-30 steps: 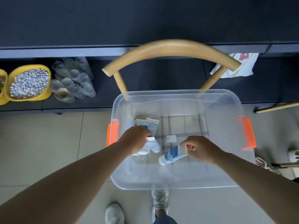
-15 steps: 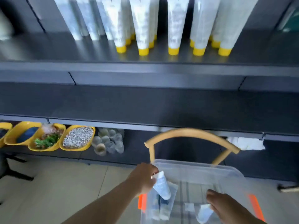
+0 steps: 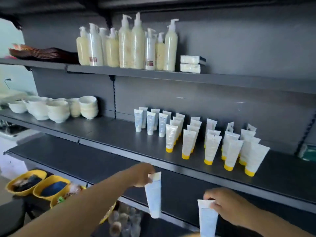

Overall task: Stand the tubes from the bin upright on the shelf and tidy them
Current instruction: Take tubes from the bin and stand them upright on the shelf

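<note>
Head view: plenty of tubes (image 3: 210, 142) already stood on the shelf (image 3: 106, 134); two more (image 3: 153, 197) (image 3: 207, 219) are gripped in left (image 3: 141, 175) and right hands (image 3: 224, 204), unplaced.

Two bare forearms, no sleeves, hands (image 3: 142, 175) without gloves or rings

Dark grey shelving (image 3: 106, 134) against a matching back panel (image 3: 239, 53) (bright daylight at left)

The left hand (image 3: 142, 175) pinches a tube (image 3: 153, 199) by its crimped end, cap hanging below the fingers (image 3: 150, 177). The right hand (image 3: 227, 206) pinches another tube (image 3: 207, 219) likewise. Above and beyond both, standing tubes (image 3: 196, 135) line the shelf (image 3: 109, 134).
</note>
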Demonstrator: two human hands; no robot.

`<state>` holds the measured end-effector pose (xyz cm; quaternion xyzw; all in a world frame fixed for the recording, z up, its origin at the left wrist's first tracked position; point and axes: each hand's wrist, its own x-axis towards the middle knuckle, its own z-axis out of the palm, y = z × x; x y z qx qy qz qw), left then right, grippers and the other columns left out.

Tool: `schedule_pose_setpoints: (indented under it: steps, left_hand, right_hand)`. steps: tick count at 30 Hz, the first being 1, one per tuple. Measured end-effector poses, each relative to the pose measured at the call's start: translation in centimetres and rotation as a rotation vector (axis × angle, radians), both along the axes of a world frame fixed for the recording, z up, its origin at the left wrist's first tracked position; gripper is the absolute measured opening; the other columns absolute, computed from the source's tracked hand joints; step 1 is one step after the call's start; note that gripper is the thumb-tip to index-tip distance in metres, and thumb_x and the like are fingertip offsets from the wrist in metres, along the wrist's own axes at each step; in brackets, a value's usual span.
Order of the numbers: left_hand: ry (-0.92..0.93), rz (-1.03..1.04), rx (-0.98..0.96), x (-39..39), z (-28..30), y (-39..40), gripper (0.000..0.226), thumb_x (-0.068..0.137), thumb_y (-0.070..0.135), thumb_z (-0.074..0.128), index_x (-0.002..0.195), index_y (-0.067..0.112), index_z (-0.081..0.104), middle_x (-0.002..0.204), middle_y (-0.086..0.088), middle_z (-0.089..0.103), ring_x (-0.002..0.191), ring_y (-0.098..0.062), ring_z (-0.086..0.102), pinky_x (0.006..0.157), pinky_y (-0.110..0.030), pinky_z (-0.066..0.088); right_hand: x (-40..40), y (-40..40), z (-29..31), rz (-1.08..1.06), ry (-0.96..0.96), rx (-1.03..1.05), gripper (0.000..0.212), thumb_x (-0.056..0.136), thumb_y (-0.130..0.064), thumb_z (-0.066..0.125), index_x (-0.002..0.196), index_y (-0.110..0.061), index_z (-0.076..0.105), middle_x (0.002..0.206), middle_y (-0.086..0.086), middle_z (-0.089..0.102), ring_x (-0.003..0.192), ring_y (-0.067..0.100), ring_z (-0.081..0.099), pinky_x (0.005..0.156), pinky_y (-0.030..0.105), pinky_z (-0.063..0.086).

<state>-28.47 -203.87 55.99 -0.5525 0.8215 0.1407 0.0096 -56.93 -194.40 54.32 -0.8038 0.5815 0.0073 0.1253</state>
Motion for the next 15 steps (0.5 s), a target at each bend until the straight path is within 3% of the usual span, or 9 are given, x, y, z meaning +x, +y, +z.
schedule_pose_setpoints:
  steps: [3,7,11,15]
  left_hand:
    - [0.002,0.029,-0.051,2.9,4.1,-4.2,0.044,0.097,0.026,0.049,0.139,0.015,0.042,0.148,-0.004,0.036,0.136,-0.023,0.034,0.109,-0.033,0.029]
    - [0.041,0.049,-0.136,6.3,8.3,-10.6,0.039,0.095,0.023,0.052,0.132,0.011,0.049,0.139,-0.006,0.046,0.127,-0.025,0.044,0.101,-0.033,0.035]
    - [0.070,-0.016,-0.218,8.5,10.0,-17.4,0.038,0.096,0.019,0.051,0.133,0.011,0.049,0.140,-0.006,0.047,0.129,-0.023,0.042,0.104,-0.031,0.033]
    - [0.101,-0.061,-0.227,9.4,9.8,-23.6,0.041,0.097,0.018,0.047,0.138,0.016,0.044,0.142,-0.002,0.042,0.129,-0.021,0.042,0.101,-0.029,0.035]
  right_hand:
    - [4.2,-4.8,5.7,-0.047,-0.052,-0.090,0.015,0.089,-0.012,0.045,0.091,-0.017,0.059,0.090,-0.002,0.061,0.085,0.017,0.055,0.072,0.030,0.042]
    - [9.0,-10.9,9.8,-0.071,-0.188,-0.178,0.015,0.088,-0.009,0.050,0.088,-0.020,0.061,0.088,-0.005,0.063,0.083,0.012,0.058,0.074,0.027,0.047]
    - [13.7,-17.7,12.7,-0.115,-0.250,-0.248,0.012,0.088,-0.006,0.055,0.093,-0.014,0.063,0.092,0.001,0.066,0.090,0.020,0.061,0.080,0.034,0.049]
    - [17.0,-24.5,13.7,-0.181,-0.232,-0.312,0.012,0.088,-0.005,0.055,0.094,-0.009,0.064,0.092,0.003,0.065,0.087,0.021,0.060,0.068,0.027,0.044]
